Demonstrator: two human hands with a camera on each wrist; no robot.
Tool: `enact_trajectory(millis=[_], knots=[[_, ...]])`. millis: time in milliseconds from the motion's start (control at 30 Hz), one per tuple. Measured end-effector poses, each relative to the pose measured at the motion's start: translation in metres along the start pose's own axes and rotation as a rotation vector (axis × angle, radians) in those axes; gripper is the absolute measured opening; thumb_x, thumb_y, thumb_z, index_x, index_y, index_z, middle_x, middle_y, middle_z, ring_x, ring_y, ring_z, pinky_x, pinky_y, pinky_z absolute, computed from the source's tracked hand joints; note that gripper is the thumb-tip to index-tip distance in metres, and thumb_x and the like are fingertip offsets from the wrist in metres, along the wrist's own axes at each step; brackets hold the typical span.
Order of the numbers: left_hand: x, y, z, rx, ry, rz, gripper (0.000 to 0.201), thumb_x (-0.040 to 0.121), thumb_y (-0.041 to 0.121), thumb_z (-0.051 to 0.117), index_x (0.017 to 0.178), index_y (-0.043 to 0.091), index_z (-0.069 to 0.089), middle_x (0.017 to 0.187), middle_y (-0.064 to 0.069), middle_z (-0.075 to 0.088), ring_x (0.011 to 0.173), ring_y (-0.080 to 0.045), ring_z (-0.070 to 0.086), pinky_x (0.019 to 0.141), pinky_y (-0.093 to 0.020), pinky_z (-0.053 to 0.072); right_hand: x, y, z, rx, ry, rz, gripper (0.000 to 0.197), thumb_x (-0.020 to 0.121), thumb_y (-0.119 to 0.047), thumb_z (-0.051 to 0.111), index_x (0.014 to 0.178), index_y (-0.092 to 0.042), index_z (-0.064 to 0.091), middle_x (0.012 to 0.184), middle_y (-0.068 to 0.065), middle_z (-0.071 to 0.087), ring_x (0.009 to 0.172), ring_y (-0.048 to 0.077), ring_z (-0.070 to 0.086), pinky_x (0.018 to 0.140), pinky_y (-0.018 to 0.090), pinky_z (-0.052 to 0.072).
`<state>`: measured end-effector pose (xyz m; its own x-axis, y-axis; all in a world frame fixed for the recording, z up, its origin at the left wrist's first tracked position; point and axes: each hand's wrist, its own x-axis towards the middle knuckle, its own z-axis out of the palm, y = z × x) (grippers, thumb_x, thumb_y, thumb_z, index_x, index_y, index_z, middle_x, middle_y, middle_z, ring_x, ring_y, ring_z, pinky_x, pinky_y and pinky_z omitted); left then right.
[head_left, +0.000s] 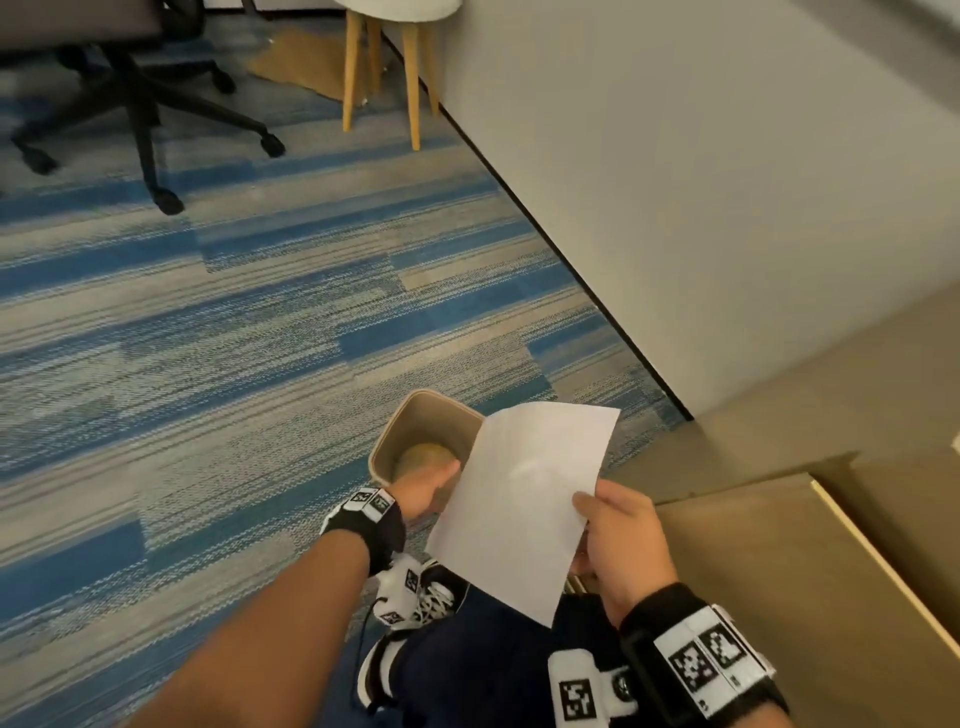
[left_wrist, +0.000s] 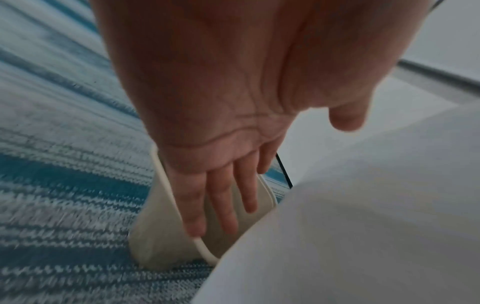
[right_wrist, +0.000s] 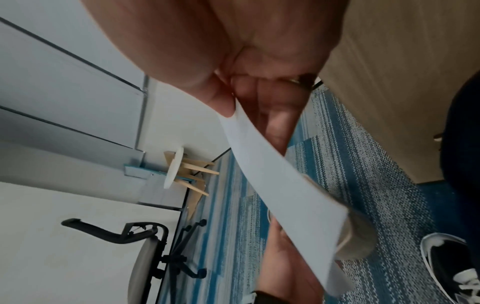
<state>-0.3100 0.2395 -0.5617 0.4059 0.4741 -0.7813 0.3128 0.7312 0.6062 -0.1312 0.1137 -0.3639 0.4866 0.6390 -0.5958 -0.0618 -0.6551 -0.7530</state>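
Head view: a white sheet of paper (head_left: 524, 499) is being pinched at its near edge by the right hand (head_left: 623, 545), thumb on top. It is being held tilted in the air, just above and beside a small beige bin (head_left: 402, 423) standing on the striped carpet (head_left: 260, 338). The left hand (head_left: 421, 491) is being held over the bin's near rim, its fingers being hidden here by the sheet. A crumpled yellowish ball (head_left: 422, 453) is lying inside the bin. A wooden cabinet (head_left: 805, 571) is standing to the right.

Left wrist view: the left hand (left_wrist: 221, 133) is being held flat, fingers (left_wrist: 223, 201) straight and close together, nothing gripped. They are being stretched across the mouth of the bin (left_wrist: 155, 236), and one fingertip seems to be touching the rim. The sheet (left_wrist: 363, 226) is filling the lower right.

Right wrist view: the sheet (right_wrist: 285, 195) is being clamped between the thumb and curled fingers (right_wrist: 275, 123) of the right hand (right_wrist: 233, 51) and is bowing down toward the bin (right_wrist: 361, 242), which is partly covered by it.

Step in hand, as judged: the sheet is being brought to the bin for disposal — not yet in. The sheet looks wider than the mouth, so it probably needs crumpling or feeding in edge-first while the bin is being steadied by the left hand.
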Motion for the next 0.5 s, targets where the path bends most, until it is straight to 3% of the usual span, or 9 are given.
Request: enact_trajectory(millis=[33,67,100,167,233,333,433,500], knots=[[-0.005,-0.001,0.000,-0.048,-0.028,-0.019,0.075,0.075,0.066,0.073,0.128,0.013,0.064,0.125,-0.011,0.066,0.104,-0.027,0.063,0.094,-0.040,0.048,-0.004,-0.001,-0.004,-0.022,-0.002,-0.006,0.031,0.103,-0.005,0.045,0.091,-0.003,0.074,0.080,0.021,0.071,0.066,0.030,0.061,0.051,0.033,0.045],[-0.010,-0.001,-0.001,-0.103,-0.040,-0.012,0.058,0.084,0.050,0.073,0.123,0.009,0.066,0.121,-0.016,0.068,0.098,-0.030,0.065,0.088,-0.041,0.053,-0.008,0.000,-0.009,-0.038,0.010,-0.020,0.030,0.102,-0.007,0.047,0.090,-0.003,0.074,0.079,0.024,0.070,0.065,0.033,0.060,0.053,0.039,0.047],[-0.013,-0.001,-0.001,-0.177,-0.062,0.005,0.041,0.091,0.031,0.070,0.121,0.003,0.066,0.119,-0.020,0.068,0.095,-0.031,0.067,0.082,-0.041,0.057,-0.010,0.001,-0.015,-0.072,0.037,-0.046,0.029,0.100,-0.011,0.048,0.088,-0.004,0.074,0.082,0.026,0.072,0.067,0.037,0.062,0.057,0.047,0.052],[-0.021,-0.001,-0.001,-0.296,-0.095,0.053,0.031,0.095,0.009,0.062,0.121,-0.008,0.061,0.118,-0.027,0.067,0.099,-0.036,0.068,0.079,-0.043,0.059,-0.014,0.005,-0.026,-0.195,0.101,-0.130,0.029,0.093,-0.022,0.052,0.084,-0.002,0.071,0.084,0.020,0.075,0.077,0.039,0.070,0.074,0.059,0.059],[-0.029,-0.002,-0.002,-0.324,-0.069,0.121,0.023,0.095,0.003,0.060,0.111,-0.012,0.062,0.114,-0.029,0.067,0.095,-0.035,0.068,0.076,-0.042,0.060,-0.018,0.009,-0.034,-0.344,0.147,-0.193,0.031,0.093,-0.022,0.053,0.078,0.000,0.067,0.076,0.013,0.073,0.077,0.037,0.070,0.076,0.054,0.059],[-0.038,-0.001,-0.004,-0.253,0.047,0.128,0.005,0.094,0.000,0.061,0.091,-0.003,0.064,0.100,-0.022,0.070,0.081,-0.029,0.068,0.068,-0.037,0.058,-0.028,0.010,-0.036,-0.427,0.173,-0.177,0.032,0.098,-0.013,0.054,0.071,-0.003,0.069,0.070,0.007,0.072,0.071,0.029,0.070,0.074,0.048,0.061],[-0.046,0.004,-0.008,-0.221,0.095,0.171,0.010,0.094,0.003,0.063,0.098,-0.006,0.066,0.105,-0.027,0.070,0.093,-0.035,0.065,0.081,-0.042,0.056,-0.039,0.009,-0.032,-0.445,0.155,-0.181,0.032,0.099,-0.012,0.053,0.072,-0.004,0.069,0.072,0.006,0.072,0.073,0.027,0.070,0.076,0.047,0.061],[-0.060,0.015,-0.011,-0.174,0.086,0.200,0.009,0.096,0.006,0.061,0.096,-0.001,0.067,0.099,-0.020,0.071,0.086,-0.029,0.066,0.072,-0.033,0.056,-0.050,0.000,-0.035,-0.459,0.150,-0.236,0.032,0.100,-0.012,0.053,0.072,-0.005,0.068,0.071,0.005,0.071,0.071,0.024,0.069,0.074,0.044,0.061]])
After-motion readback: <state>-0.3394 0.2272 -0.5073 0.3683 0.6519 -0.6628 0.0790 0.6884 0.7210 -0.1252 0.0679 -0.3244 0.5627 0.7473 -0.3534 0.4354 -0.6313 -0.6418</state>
